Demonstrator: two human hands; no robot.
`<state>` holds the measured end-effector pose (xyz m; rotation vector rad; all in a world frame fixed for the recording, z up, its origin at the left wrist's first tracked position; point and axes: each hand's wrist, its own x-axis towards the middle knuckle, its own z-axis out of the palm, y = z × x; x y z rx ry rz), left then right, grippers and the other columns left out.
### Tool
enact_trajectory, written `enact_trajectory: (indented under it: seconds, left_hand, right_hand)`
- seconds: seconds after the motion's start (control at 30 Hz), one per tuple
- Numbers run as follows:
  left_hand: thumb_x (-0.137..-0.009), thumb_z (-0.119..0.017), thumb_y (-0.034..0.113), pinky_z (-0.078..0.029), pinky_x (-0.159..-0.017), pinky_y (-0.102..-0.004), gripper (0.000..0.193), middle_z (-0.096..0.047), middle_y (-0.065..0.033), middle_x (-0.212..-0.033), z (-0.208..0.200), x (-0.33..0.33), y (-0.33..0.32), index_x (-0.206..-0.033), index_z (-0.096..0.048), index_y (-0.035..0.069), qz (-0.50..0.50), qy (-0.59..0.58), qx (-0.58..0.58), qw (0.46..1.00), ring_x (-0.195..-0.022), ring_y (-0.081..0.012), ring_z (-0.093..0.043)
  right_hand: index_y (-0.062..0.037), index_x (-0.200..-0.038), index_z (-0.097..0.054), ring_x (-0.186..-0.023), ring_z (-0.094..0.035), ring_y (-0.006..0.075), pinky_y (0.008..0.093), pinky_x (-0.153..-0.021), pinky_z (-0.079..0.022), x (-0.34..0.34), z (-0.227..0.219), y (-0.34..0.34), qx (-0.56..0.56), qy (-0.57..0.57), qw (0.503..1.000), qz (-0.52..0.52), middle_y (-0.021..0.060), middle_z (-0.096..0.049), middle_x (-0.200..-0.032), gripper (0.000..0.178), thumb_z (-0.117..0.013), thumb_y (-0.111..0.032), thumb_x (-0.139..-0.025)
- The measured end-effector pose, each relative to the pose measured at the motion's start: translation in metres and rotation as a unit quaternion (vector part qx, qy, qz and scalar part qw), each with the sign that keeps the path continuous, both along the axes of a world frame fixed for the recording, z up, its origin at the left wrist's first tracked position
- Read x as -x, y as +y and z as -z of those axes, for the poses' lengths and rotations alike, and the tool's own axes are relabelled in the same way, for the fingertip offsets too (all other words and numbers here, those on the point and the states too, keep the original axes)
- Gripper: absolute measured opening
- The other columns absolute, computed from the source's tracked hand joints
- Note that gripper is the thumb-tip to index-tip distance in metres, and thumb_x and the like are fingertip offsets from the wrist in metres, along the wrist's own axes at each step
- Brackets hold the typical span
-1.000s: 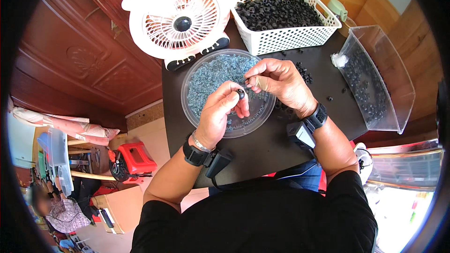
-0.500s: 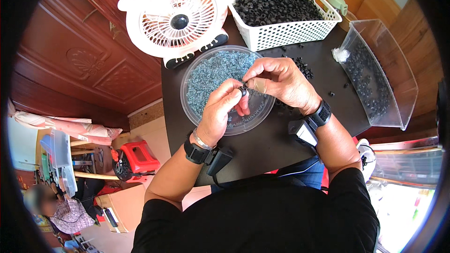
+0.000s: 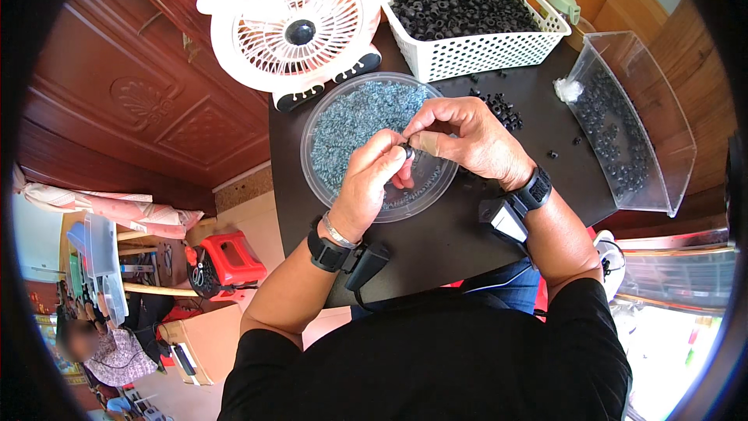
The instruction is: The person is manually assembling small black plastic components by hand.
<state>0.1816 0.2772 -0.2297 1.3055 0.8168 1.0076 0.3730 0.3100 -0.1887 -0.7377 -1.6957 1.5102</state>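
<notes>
My left hand (image 3: 372, 175) pinches a small round black plastic part (image 3: 408, 152) between thumb and forefinger. Against the top of that part, the fingertips of my right hand (image 3: 471, 140) press together, with a bandage round one finger. Whatever the right fingertips grip is too small to make out. Both hands hover over a round clear tub (image 3: 312, 179) filled with small bluish metal springs (image 3: 358, 121).
A white perforated basket (image 3: 467, 54) of black parts stands at the back, beside a white fan (image 3: 300, 31). Loose black parts (image 3: 502, 113) lie on the dark table (image 3: 436, 265). At right is a clear bin (image 3: 670, 132); another person (image 3: 117, 355) sits far left.
Both hands stay almost in place over the tub. The black part in my left fingers has turned slightly, and the whole view has shifted a little.
</notes>
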Motion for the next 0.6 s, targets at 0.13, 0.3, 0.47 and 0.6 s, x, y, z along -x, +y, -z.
enact_trajectory:
  seconds: [0.13,0.3,0.47,0.6]
  left_hand:
    - [-0.097,-0.044,0.026,-0.042,-0.065,-0.0236,0.027,-0.057,-0.0041,-0.074,-0.0023,-0.0001,-0.0001,-0.094,-0.054,0.001,-0.01,0.033,-0.019,0.999,-0.069,-0.012,-0.055]
    - [-0.097,-0.044,0.026,-0.042,-0.065,-0.0241,0.027,-0.056,-0.004,-0.074,-0.001,0.0016,-0.0004,-0.094,-0.054,0.002,-0.012,0.031,-0.014,0.999,-0.068,-0.0123,-0.055]
    - [-0.097,-0.044,0.026,-0.042,-0.065,-0.0245,0.027,-0.056,-0.0044,-0.074,-0.0016,0.0021,-0.0002,-0.094,-0.054,0.002,-0.015,0.029,-0.013,0.999,-0.068,-0.0129,-0.055]
    - [-0.096,-0.044,0.026,-0.042,-0.064,-0.0247,0.026,-0.056,-0.0046,-0.073,-0.0024,0.0015,0.0003,-0.094,-0.053,0.002,-0.013,0.035,-0.012,0.999,-0.068,-0.0132,-0.055]
  right_hand:
    - [0.0023,-0.092,-0.065,-0.08,-0.06,0.0084,0.0255,-0.077,-0.049,0.0024,0.0018,-0.0008,-0.031,-0.016,0.999,0.02,0.0036,-0.066,-0.083,0.009,-0.061,-0.005,-0.089]
    - [0.0018,-0.093,-0.065,-0.08,-0.059,0.0077,0.0244,-0.076,-0.048,0.0027,0.0025,-0.0012,-0.008,-0.005,1.0,0.019,0.0032,-0.066,-0.084,0.009,-0.061,-0.005,-0.088]
    - [0.0011,-0.093,-0.066,-0.08,-0.058,0.0068,0.0236,-0.076,-0.048,0.0012,0.0,-0.0008,-0.008,-0.014,0.998,0.054,0.0025,-0.065,-0.085,0.009,-0.061,-0.005,-0.087]
    - [0.0013,-0.094,-0.065,-0.08,-0.058,0.0068,0.0238,-0.076,-0.048,0.0022,0.0051,0.0,-0.02,-0.009,0.999,0.045,0.0024,-0.065,-0.085,0.01,-0.061,-0.004,-0.087]
